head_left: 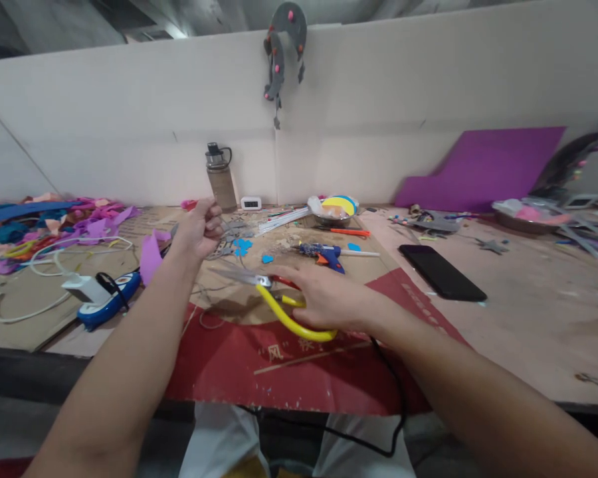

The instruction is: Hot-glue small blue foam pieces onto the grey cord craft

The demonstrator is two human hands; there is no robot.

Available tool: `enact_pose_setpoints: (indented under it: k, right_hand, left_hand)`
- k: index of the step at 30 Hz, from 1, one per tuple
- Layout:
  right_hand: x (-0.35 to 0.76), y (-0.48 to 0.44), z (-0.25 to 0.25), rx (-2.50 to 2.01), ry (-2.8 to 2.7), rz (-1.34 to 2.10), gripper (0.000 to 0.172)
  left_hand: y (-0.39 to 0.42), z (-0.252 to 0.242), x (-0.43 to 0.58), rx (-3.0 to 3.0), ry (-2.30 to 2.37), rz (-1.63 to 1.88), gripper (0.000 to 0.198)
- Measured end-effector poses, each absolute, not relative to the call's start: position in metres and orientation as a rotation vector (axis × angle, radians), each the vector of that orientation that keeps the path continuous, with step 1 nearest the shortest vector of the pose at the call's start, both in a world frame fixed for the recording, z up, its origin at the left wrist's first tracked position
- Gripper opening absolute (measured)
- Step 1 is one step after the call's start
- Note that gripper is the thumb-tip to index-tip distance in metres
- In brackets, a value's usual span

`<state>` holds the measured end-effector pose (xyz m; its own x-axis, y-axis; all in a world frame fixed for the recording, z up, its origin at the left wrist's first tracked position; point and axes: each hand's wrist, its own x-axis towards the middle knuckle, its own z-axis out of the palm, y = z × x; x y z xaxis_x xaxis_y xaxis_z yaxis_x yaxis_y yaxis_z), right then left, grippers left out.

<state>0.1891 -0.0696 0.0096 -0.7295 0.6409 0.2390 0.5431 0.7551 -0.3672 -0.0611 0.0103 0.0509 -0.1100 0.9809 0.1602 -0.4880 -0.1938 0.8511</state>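
My right hand (323, 295) grips yellow-handled scissors (279, 309) just above the cardboard sheet (299, 365), blades pointing left. My left hand (199, 229) is raised further back, fingers curled round a small grey piece (224, 247) that I cannot make out clearly. Blue cut-out shapes (242, 247) lie on the cardboard just right of that hand. A blue glue gun (329, 255) rests behind my right hand.
A black phone (441, 272) lies to the right. A water bottle (220, 176) and small white clock (251, 203) stand by the white back wall. Coloured scraps (54, 222), a charger and cables (87, 289) fill the left. Purple sheet (483, 166) leans at back right.
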Motion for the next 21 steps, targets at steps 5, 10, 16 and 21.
enact_pose_setpoints:
  k: [5, 10, 16, 21]
  right_hand:
    - [0.191, -0.056, 0.009, -0.816, -2.217, 0.581, 0.059]
    - [0.186, -0.054, 0.002, -0.885, -1.955, 0.990, 0.030]
    - [0.178, -0.053, -0.003, -0.830, -1.756, 1.281, 0.030]
    - [0.175, -0.055, -0.002, -0.906, -1.669, 1.407, 0.040]
  left_hand:
    - [0.008, 0.045, -0.048, 0.919, 0.828, 1.604, 0.015]
    - [-0.004, 0.035, -0.021, 1.181, 0.930, 1.595, 0.015]
    - [-0.014, 0.027, -0.005, 1.306, 1.053, 1.530, 0.018]
    - [-0.015, 0.026, -0.001, 1.316, 1.120, 1.518, 0.016]
